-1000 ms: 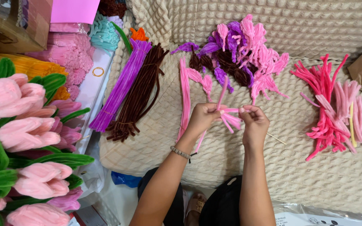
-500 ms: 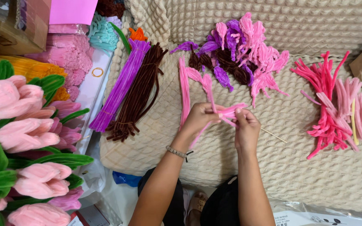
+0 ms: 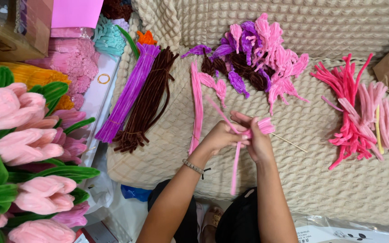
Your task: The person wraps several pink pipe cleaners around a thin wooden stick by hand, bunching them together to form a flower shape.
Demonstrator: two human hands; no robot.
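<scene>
My left hand (image 3: 219, 137) and my right hand (image 3: 256, 140) meet over a cream waffle-textured blanket (image 3: 320, 180). Together they pinch a folded pink pipe-cleaner piece (image 3: 263, 125) set on a thin wooden stick (image 3: 289, 143) that pokes out to the right. A long pink pipe-cleaner tail (image 3: 235, 168) hangs down from between the hands. A beaded bracelet (image 3: 192, 166) is on my left wrist. Straight pink pipe cleaners (image 3: 196, 108) lie just left of the hands.
Purple (image 3: 129, 92) and brown (image 3: 147, 99) pipe-cleaner bundles lie at left. Folded pink, purple and brown pieces (image 3: 262, 54) are piled at the back; hot-pink and pale pink pieces (image 3: 361, 112) at right. Pink tulip bouquet (image 3: 23, 148) fills the left edge.
Both hands have closed together and shifted slightly left. The pink piece now sits at the right hand's fingertips, and a long pink tail hangs down between the hands.
</scene>
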